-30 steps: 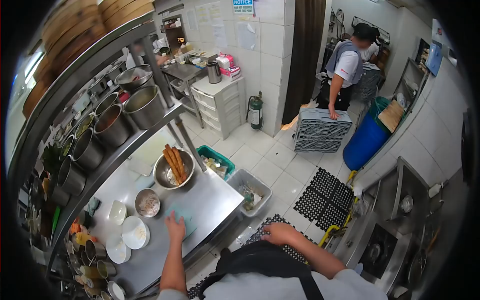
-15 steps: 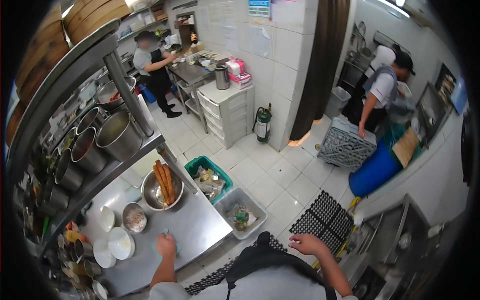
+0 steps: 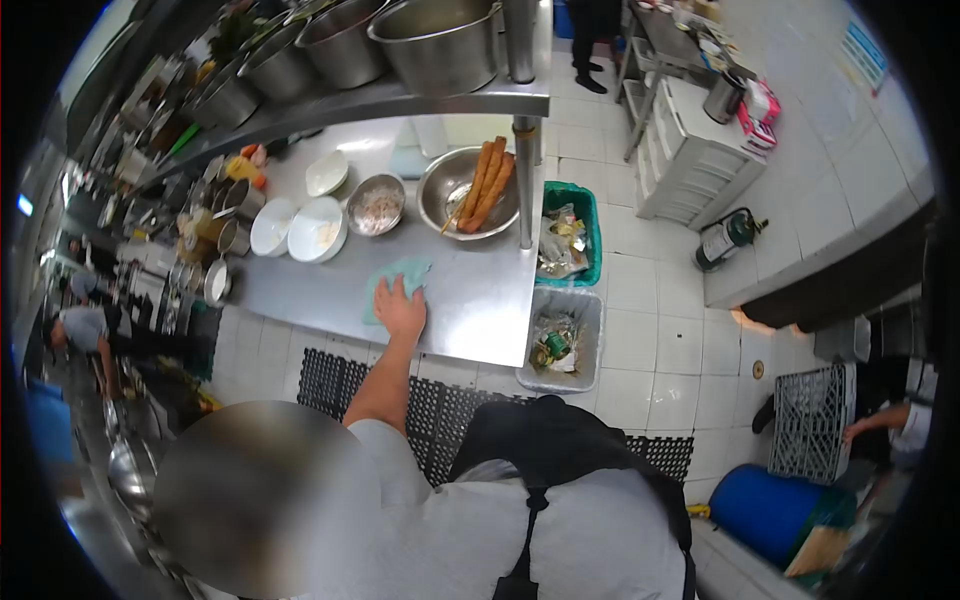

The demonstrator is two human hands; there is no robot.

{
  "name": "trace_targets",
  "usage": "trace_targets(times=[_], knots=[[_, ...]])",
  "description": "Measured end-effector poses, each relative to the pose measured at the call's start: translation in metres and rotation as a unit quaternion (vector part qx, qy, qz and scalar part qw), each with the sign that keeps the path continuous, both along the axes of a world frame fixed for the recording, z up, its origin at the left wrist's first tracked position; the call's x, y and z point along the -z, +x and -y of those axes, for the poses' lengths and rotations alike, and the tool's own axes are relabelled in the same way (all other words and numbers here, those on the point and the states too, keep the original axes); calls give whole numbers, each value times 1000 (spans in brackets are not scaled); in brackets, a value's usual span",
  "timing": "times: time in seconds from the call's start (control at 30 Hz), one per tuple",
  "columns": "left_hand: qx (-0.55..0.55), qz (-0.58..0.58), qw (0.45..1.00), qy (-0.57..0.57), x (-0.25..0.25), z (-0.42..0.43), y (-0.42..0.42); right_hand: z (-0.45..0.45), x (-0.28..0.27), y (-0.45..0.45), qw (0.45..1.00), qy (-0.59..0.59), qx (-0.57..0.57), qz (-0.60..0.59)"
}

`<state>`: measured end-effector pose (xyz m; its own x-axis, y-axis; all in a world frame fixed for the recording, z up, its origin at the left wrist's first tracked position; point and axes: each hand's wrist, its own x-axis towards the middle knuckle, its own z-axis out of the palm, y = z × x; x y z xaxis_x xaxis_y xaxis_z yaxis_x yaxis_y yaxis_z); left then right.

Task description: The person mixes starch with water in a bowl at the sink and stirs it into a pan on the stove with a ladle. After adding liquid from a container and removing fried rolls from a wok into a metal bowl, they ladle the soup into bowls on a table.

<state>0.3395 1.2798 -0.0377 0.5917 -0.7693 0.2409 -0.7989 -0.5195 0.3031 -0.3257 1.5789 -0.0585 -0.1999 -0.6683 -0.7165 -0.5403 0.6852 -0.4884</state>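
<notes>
My left hand (image 3: 400, 308) lies with its fingers spread on a light green cloth (image 3: 398, 285), which is flat on the steel table (image 3: 470, 300). My right hand is out of sight. Beyond the cloth stands a metal bowl of pale food (image 3: 377, 206). To its right, long brown fried sticks (image 3: 486, 188) rest in a larger steel bowl (image 3: 436, 190). White bowls (image 3: 318, 230) are at the left of the cloth.
Metal pots (image 3: 433, 40) line the shelf above the table. A green bin (image 3: 592, 240) and a grey bin (image 3: 590, 350) stand off its right end. A person at far right holds a grey crate (image 3: 812, 422); another person (image 3: 95, 330) is at far left.
The view has swung round, bringing the table to the centre. My left hand has gone from gripping the bunched cloth to spread over it. My right hand has left the view.
</notes>
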Motion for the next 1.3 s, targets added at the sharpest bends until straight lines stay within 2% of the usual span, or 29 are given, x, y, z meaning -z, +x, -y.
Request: trace_targets(times=[0.13,0.2,0.27,0.37,0.4,0.47,0.5,0.57,0.67,0.77,0.83,1.0,1.1,1.13,1.17,1.2,1.27,1.3], knots=[[53,-51,995,62,19,-12,-9,21,24,-32,998,52,-17,18],[122,-61,984,117,-7,-23,-37,41,36,-51,997,61,-44,25],[86,-119,978,148,-55,-34,-78,69,44,-62,994,68,-75,28],[72,-61,995,-16,-50,-78,-137,117,58,-76,989,73,-126,36],[73,-82,993,-44,-52,-104,-162,133,62,-80,987,73,-138,38],[125,-223,962,-92,-81,-169,-210,165,69,-81,983,75,-164,41],[122,-266,953,-78,-75,-204,-227,178,71,-78,980,78,-179,42],[80,-337,938,-25,-70,-267,-250,202,75,-63,973,81,-213,45],[-40,-359,931,-53,-38,-350,-260,226,73,-25,957,88,-272,45],[-157,-366,912,-99,-51,-417,-250,232,66,24,936,97,-336,45],[-231,-271,933,-59,-40,-464,-235,229,62,58,918,107,-380,38],[-434,-248,864,-55,-52,-572,-205,212,51,156,857,126,-500,4],[-538,-140,831,-26,-56,-644,-211,203,49,226,797,131,-589,-30],[-584,-124,802,-22,-76,-661,-221,201,49,249,773,132,-619,-39],[-625,-40,780,8,-58,-684,-240,198,49,274,750,129,-647,-46],[-651,-28,758,24,-62,-699,-258,197,50,298,726,126,-674,-52],[-744,-95,658,64,-72,-705,-291,193,49,349,680,110,-723,-52],[-762,-112,634,73,-71,-704,-304,192,48,372,656,101,-746,-49]])
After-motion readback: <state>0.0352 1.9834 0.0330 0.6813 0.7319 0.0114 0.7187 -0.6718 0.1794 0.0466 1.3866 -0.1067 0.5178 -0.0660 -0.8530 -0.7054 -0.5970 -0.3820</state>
